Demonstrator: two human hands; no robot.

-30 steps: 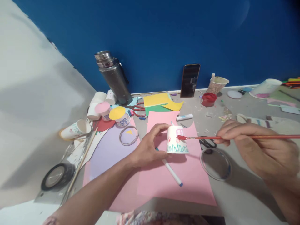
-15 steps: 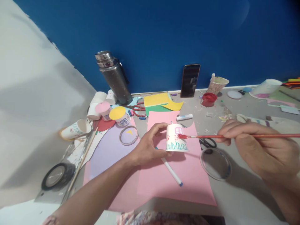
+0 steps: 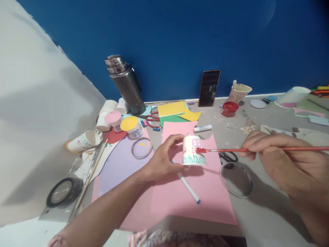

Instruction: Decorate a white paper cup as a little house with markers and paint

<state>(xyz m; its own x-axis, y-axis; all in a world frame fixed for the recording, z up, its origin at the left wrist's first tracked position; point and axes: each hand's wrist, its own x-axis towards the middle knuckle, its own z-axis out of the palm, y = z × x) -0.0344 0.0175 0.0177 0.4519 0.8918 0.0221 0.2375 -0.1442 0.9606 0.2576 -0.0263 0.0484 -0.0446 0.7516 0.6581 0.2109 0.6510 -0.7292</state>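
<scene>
Left hand (image 3: 164,159) is curled around an upside-down paper cup (image 3: 192,151) on the pink paper (image 3: 195,192), right hand (image 3: 280,161) pinches a paintbrush (image 3: 257,149), red tip touching the cup's side. Messy grey tabletop (image 3: 269,212), blue wall (image 3: 180,41) behind. Cup's white with a pink window, green scribbled grass.

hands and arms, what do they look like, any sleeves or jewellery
Both forearms are bare: no sleeves, watch or bracelets show. The left hand and right hand wear no gloves, and no rings show on the fingers. A flowery patterned fabric sits at the bottom edge, near the left arm.
</scene>
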